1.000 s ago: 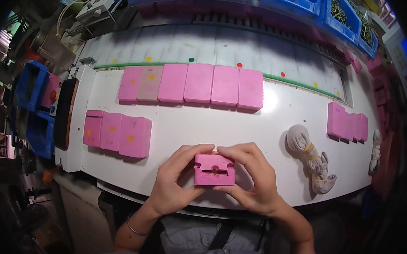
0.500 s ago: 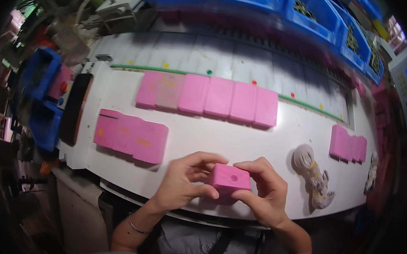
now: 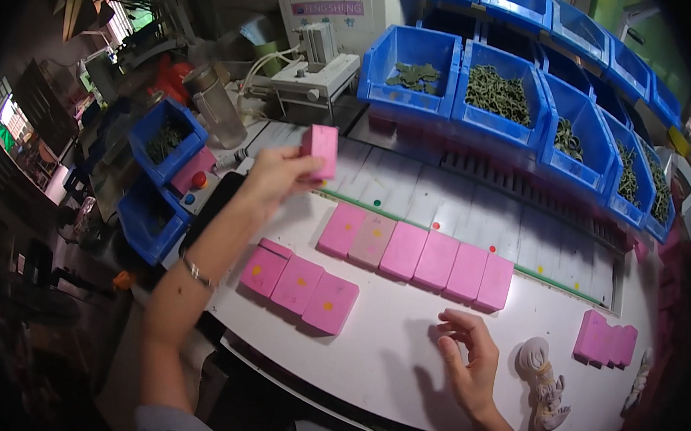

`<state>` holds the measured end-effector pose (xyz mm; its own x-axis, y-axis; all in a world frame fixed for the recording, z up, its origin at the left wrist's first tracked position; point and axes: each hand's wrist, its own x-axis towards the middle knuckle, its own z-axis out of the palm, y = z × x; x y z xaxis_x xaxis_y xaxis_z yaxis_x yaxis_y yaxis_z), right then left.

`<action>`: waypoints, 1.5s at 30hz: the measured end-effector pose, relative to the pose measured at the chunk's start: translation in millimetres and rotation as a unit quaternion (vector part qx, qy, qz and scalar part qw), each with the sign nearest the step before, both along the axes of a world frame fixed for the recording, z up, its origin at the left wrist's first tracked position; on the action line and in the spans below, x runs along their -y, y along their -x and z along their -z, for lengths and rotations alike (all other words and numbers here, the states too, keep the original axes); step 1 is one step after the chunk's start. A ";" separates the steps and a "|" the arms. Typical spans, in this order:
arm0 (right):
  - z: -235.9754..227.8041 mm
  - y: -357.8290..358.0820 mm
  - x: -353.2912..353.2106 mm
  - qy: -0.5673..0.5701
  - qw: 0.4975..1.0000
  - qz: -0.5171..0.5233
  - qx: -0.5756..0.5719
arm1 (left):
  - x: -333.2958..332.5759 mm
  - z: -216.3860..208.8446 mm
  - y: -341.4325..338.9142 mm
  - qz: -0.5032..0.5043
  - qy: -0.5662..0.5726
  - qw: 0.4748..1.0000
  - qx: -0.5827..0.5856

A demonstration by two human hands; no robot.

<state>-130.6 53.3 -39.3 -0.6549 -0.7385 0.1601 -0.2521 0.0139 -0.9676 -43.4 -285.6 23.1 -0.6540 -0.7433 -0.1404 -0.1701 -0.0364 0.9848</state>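
Raised over the far left of the white worktable, my left hand [image 3: 274,177] grips a pink block [image 3: 323,151] by its side, fingers and thumb wrapped round it. My right hand [image 3: 471,360] hovers above the table near the front, fingers apart and nothing in it. Between the hands lies a row of several flat pink blocks [image 3: 438,262], one of them greyer than the others. Three more pink blocks [image 3: 299,287] with yellow spots lie together at the near left. To the right of my right hand rests a banded bundle of off-white cord [image 3: 543,385].
Blue bins [image 3: 498,98] of small green pieces line the back. A channelled white track [image 3: 411,190] edged with a green strip runs behind the blocks. Small pink blocks [image 3: 605,339] stand at the right. Blue bins [image 3: 166,140] and a red button [image 3: 199,180] are at left.
The pink block was held in both hands near the front; my left hand has carried it far left and up. My right hand has let go. The view has shifted upward and left.
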 end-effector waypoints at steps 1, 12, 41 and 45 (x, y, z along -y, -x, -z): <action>1.5 0.8 0.4 -0.007 1.000 -0.004 -0.025 | 23.4 3.2 8.8 -0.030 0.057 0.998 0.026; 2.3 -2.3 -1.8 -0.018 0.999 -0.035 -0.020 | 116.1 32.9 64.7 -0.159 0.444 0.837 0.278; -11.0 4.3 -10.6 -0.182 0.968 -0.156 0.069 | -221.7 52.7 -32.6 0.249 0.325 0.910 -0.067; -11.6 9.9 -12.5 -0.154 0.958 -0.204 0.131 | -217.3 54.8 -33.2 0.247 0.319 0.912 -0.079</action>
